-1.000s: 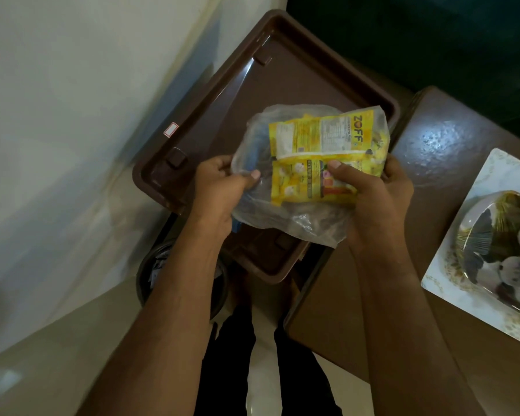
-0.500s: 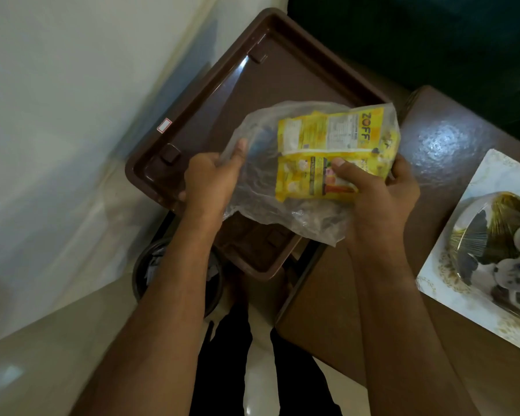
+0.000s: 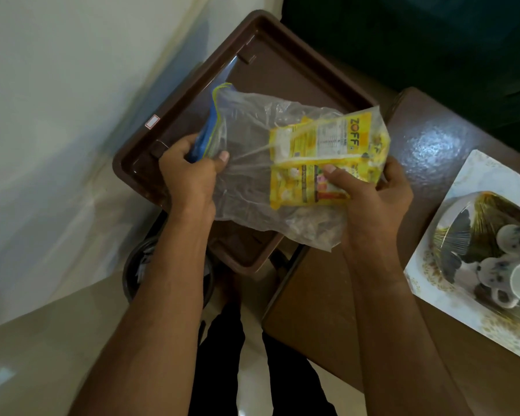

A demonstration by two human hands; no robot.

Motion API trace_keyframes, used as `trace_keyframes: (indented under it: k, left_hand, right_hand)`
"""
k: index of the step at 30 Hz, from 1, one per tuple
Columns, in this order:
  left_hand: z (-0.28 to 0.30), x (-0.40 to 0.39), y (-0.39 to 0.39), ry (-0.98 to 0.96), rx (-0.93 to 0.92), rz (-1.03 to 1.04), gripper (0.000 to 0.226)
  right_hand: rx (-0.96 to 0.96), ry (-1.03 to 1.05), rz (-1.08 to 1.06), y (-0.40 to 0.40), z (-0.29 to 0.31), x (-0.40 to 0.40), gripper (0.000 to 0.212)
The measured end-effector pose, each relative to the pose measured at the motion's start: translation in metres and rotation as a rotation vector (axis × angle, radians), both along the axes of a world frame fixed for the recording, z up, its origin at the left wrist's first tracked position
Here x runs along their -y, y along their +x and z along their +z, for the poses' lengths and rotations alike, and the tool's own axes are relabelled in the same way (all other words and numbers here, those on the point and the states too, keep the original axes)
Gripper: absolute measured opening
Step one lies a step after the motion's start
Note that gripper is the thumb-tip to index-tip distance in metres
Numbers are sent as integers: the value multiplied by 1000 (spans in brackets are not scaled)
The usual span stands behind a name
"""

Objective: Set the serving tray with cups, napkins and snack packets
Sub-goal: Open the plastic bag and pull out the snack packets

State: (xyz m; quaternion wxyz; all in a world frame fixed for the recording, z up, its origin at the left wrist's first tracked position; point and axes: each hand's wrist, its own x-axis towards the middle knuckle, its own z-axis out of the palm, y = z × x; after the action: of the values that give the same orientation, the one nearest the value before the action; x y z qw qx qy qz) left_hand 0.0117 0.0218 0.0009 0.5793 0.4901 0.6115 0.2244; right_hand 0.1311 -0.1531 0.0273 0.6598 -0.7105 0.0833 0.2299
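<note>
I hold a clear plastic bag [image 3: 252,187] above a brown serving tray [image 3: 285,73]. My left hand [image 3: 189,172] pinches the bag's blue zip edge at the left. My right hand [image 3: 370,193] grips the bag's right side, thumb pressed on the yellow snack packets [image 3: 321,157] inside it. The tray's bare bottom shows beyond the bag. At the right edge, several white spotted cups [image 3: 514,265] lie wrapped in shiny film on a white patterned tray [image 3: 475,178].
The white tray rests on a dark brown table [image 3: 427,139]. A round dark bin [image 3: 138,265] stands on the floor under my left forearm. A pale wall runs along the left. My dark trouser legs show below.
My left hand has shifted from the bag's middle to its blue zip edge and pulled it out to the left, stretching the bag. The right hand still holds the packets.
</note>
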Motion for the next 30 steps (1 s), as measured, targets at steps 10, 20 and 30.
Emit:
trace_keyframes:
  k: [10,20,30]
  left_hand:
    - [-9,4,-1,170,-113,125,36]
    - [18,109,-22,716,-70,-536,74]
    - [7,88,-20,944,-188,-452,29]
  right_hand:
    - [-9,12,-119,4,-3,11,46]
    - [-8,-78,-167,-14,-15,-5,34]
    - [-158,110,2,-31,1,-22,47]
